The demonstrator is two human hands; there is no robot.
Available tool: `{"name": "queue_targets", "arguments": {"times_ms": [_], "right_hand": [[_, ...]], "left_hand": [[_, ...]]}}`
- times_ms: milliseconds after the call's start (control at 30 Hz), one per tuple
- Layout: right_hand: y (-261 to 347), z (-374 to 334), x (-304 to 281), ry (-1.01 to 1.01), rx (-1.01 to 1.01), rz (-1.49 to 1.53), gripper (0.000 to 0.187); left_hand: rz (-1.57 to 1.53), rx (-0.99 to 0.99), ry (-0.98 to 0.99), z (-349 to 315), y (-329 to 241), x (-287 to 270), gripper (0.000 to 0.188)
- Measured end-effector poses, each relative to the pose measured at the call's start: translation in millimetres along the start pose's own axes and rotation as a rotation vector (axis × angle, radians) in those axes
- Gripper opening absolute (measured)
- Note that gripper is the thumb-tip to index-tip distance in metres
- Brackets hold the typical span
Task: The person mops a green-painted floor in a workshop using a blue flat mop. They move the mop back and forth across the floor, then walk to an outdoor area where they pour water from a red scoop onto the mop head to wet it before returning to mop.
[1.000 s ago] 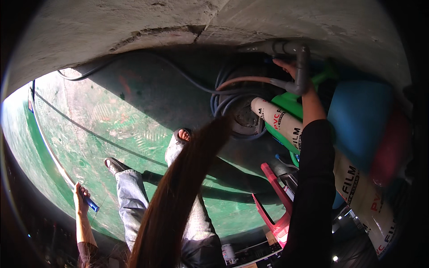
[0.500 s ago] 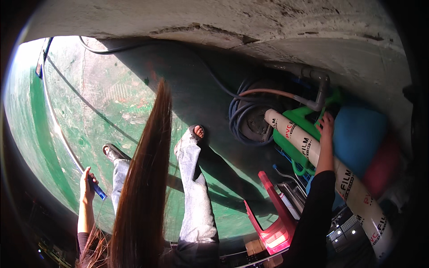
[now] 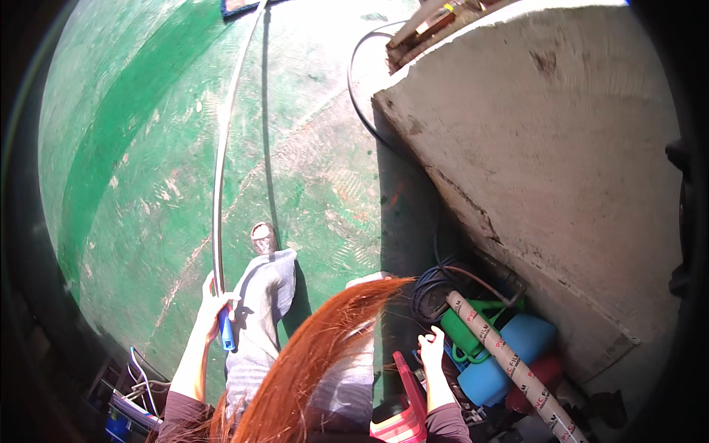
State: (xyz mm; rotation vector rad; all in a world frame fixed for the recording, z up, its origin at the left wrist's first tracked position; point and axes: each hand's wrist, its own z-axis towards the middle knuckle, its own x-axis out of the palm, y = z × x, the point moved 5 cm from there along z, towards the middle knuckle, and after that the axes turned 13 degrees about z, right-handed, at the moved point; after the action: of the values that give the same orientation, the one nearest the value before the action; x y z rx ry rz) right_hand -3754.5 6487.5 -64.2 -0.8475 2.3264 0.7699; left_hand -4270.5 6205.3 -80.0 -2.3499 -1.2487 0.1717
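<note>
My left hand [image 3: 215,304] is closed around the lower end of a long pale pole [image 3: 218,188], just above its blue grip [image 3: 227,334]. The pole runs up across the floor to a flat, blue-edged head [image 3: 240,9], partly cut off at the top, which looks like a flat mop. My right hand [image 3: 432,347] is raised with loosely bent fingers and nothing visible in it. Close beside it on the right are a green plastic container with a handle [image 3: 461,332] and a long printed cardboard tube [image 3: 509,362].
A concrete wall [image 3: 546,162] rises on the right, with a dark hose [image 3: 353,81] along its foot and coiled near the containers. Blue tubs [image 3: 484,384] and a red plastic stool [image 3: 410,399] stand at lower right. Hair hangs across the middle, over my legs. The floor [image 3: 148,184] is worn green.
My right hand has come away from the green container and tube. My view has turned toward the pole and the sunlit floor; my left hand still grips the pole.
</note>
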Motion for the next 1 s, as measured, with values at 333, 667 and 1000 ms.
{"name": "queue_targets", "arguments": {"times_ms": [333,667,1000], "right_hand": [[407,-182,169,0.737,-0.558,-0.168,0.022],[747,-259,165,0.748,-1.132,0.035,0.047],[1052,-335,134,1.411,-1.619,1.029,0.061]], "left_hand": [[-0.622,0.628,-0.022,-88,-253,-100,0.058],[0.958,1.140,-0.924,-40,-638,42,0.015],[0.954,1.085,-0.530,225,-822,204,0.026]]}}
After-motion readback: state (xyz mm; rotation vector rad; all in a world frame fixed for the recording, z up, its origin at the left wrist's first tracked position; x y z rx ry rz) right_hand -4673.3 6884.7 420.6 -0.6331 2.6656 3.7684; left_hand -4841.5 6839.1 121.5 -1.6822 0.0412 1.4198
